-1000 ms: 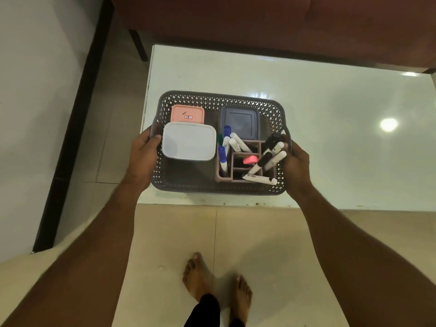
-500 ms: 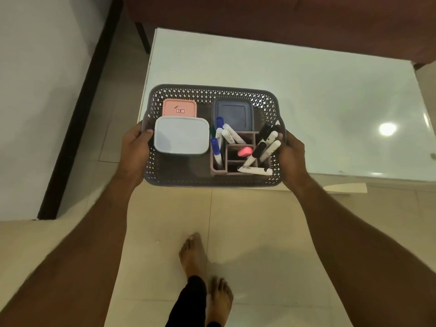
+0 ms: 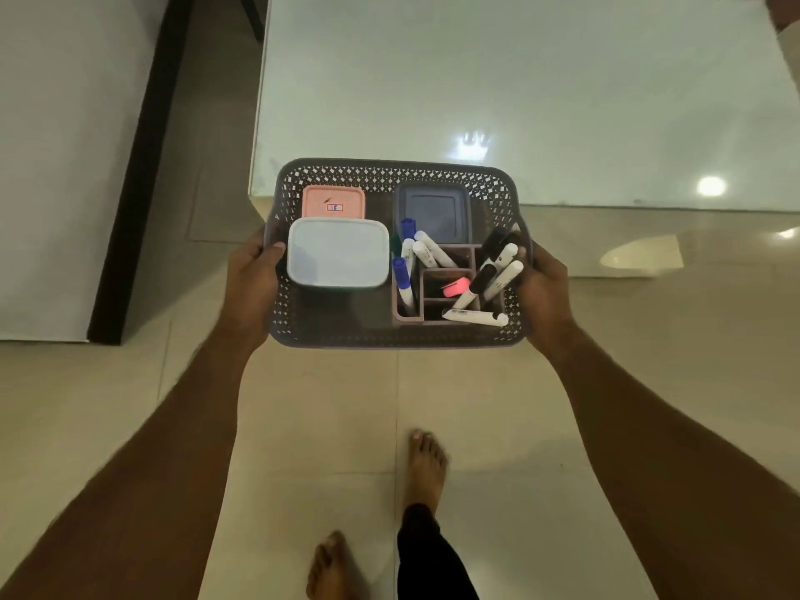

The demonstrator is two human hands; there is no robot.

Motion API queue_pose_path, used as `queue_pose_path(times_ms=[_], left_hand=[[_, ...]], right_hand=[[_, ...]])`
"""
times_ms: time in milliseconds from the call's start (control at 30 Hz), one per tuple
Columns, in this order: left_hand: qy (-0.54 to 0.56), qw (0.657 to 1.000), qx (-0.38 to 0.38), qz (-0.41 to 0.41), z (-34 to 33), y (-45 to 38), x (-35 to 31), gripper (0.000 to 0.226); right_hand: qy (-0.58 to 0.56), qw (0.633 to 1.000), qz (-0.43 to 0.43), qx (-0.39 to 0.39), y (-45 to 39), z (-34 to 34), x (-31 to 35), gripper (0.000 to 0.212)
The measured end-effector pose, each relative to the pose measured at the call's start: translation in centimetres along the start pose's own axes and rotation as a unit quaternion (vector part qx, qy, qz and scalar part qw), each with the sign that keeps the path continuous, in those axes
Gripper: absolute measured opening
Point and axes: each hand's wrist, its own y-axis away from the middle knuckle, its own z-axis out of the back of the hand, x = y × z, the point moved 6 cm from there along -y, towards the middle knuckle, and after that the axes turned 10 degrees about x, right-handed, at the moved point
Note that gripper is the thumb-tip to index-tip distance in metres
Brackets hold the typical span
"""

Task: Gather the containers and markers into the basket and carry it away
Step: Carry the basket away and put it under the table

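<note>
Your left hand (image 3: 251, 283) grips the left end of the basket (image 3: 398, 335), thumb hooked over the rim and the fingers curled out of sight beneath it; your right hand (image 3: 541, 292) grips the right end the same way, thumb tip over the rim by the markers. Both forearms reach forward from the lower corners, nearly straight, holding the basket level in the air above the tiled floor (image 3: 303, 426), with only its far edge over the near left corner of the counter (image 3: 519, 101). Your bare feet show below it, one ahead of the other.

Inside, near the basket's right side, a brown divided organizer (image 3: 437, 316) holds the markers (image 3: 476, 316): one white one lies across its near edge, black-capped ones lean toward your right thumb, blue-capped ones stand in its left slot, and a pink cap shows in the middle. Left of it sits a white-lidded container (image 3: 337, 253). Beyond that, in the far left corner, is a pink-lidded container (image 3: 333, 201), and in the far right a dark blue-lidded container (image 3: 433, 207).
</note>
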Motion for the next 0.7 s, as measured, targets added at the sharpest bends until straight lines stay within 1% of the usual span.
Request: queue_pose_path(times_ms=[167,300,533,700], left_hand=[[-0.004,1.000,-0.001,0.011,2.1,2.4,4.9,0.034],[0.009,1.000,-0.015,0.021,3.1,2.7,9.1,0.034],[-0.008,1.000,-0.013,0.011,2.9,-0.3,15.0,0.034],[-0.001,1.000,-0.021,0.005,2.4,-3.5,18.4,0.033]], right_hand=[[0.004,1.000,-0.003,-0.010,3.5,-0.8,-4.3,0.023],[-0.008,1.000,-0.011,-0.019,4.1,-1.2,-8.2,0.022],[-0.009,1.000,-0.019,-0.018,0.9,-1.7,-15.4,0.023],[-0.011,1.000,-0.009,-0.019,-2.4,-1.4,-18.5,0.023]])
